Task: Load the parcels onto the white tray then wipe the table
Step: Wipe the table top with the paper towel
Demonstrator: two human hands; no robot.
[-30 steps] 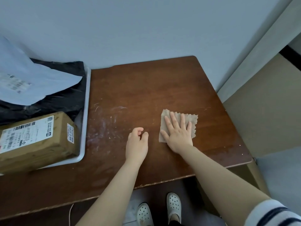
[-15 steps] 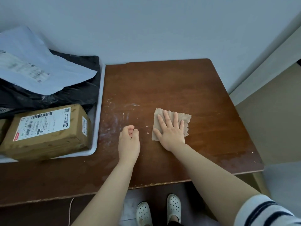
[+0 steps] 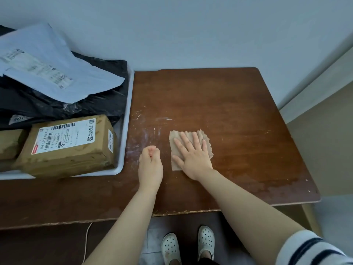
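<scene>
A brown cloth (image 3: 174, 138) lies flat on the dark wooden table (image 3: 219, 104). My right hand (image 3: 193, 155) presses on it with fingers spread. Just left of it my left hand (image 3: 150, 163) rests on the table in a loose fist, holding nothing. The white tray (image 3: 127, 119) sits at the table's left and carries a brown cardboard parcel (image 3: 68, 146), a black plastic parcel (image 3: 76, 106) and a pale blue mailer bag (image 3: 47, 67) on top. A second brown box (image 3: 9, 142) shows at the left edge.
White smears and scratches (image 3: 147, 129) mark the table between the tray and the cloth. A wall runs behind the table and a beige panel (image 3: 324, 142) stands to its right. My white shoes (image 3: 189, 245) show below the front edge.
The cloth and my right hand have slid a little left, toward my left hand, whose fingers have curled into a fist. The view has shifted, showing more of the tray.
</scene>
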